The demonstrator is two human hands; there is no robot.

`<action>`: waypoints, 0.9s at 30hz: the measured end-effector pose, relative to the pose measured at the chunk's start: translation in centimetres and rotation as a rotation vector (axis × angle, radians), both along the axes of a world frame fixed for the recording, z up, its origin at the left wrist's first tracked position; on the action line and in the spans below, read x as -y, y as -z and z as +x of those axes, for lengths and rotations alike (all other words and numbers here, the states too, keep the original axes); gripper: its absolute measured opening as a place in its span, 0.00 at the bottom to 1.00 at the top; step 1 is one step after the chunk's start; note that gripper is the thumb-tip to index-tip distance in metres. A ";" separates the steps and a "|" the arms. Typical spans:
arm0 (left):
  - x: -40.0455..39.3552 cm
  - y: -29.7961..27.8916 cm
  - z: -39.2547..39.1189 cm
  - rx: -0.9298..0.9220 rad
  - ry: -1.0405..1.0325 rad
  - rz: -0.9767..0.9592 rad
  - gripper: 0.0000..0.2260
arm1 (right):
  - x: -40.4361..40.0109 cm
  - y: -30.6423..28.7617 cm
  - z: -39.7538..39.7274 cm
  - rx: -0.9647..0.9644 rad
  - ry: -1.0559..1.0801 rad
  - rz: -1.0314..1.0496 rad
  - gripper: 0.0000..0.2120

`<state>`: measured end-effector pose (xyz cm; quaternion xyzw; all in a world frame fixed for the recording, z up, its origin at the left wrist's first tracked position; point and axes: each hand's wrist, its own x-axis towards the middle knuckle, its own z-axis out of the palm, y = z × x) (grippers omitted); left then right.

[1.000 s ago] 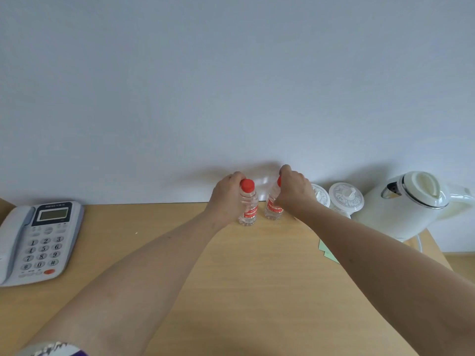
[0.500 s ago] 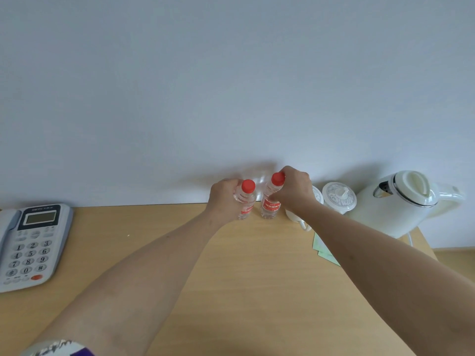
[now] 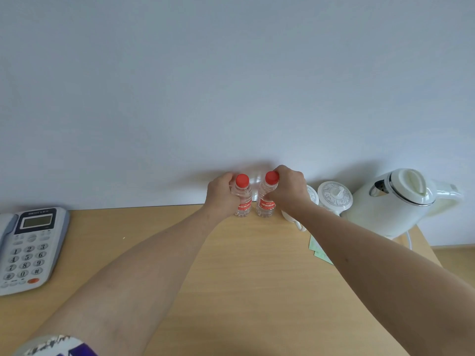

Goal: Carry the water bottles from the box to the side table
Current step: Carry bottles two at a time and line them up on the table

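Two small clear water bottles with red caps and red labels stand upright side by side at the back of the wooden side table (image 3: 246, 265), close to the wall. My left hand (image 3: 221, 195) grips the left bottle (image 3: 243, 201) around its body. My right hand (image 3: 286, 190) grips the right bottle (image 3: 266, 202) near its neck and shoulder. Both bottle bases appear to touch the tabletop. No box is in view.
A grey desk phone (image 3: 28, 249) lies at the left edge. Right of the bottles stand two lidded white cups (image 3: 334, 197) and a white electric kettle (image 3: 395, 201). Green paper (image 3: 317, 250) lies partly under my right forearm. The table's right edge is near the kettle.
Both hands, each holding a bottle, have shifted a little toward the wall and closer to upright; the bottles stand nearer together at the table's back.
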<state>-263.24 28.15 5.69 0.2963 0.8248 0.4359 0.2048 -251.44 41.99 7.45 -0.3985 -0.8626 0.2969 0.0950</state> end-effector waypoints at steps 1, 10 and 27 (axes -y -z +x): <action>-0.2 0.0 0.2 0.007 0.004 0.002 0.23 | -0.1 0.1 0.0 0.000 -0.003 0.000 0.24; -1.8 0.3 1.4 -0.007 -0.033 0.017 0.24 | -1.8 0.3 -0.1 0.044 -0.078 0.074 0.26; -0.7 -3.0 2.0 -0.304 0.001 -0.056 0.21 | 0.0 -2.5 2.3 0.022 -0.015 0.134 0.25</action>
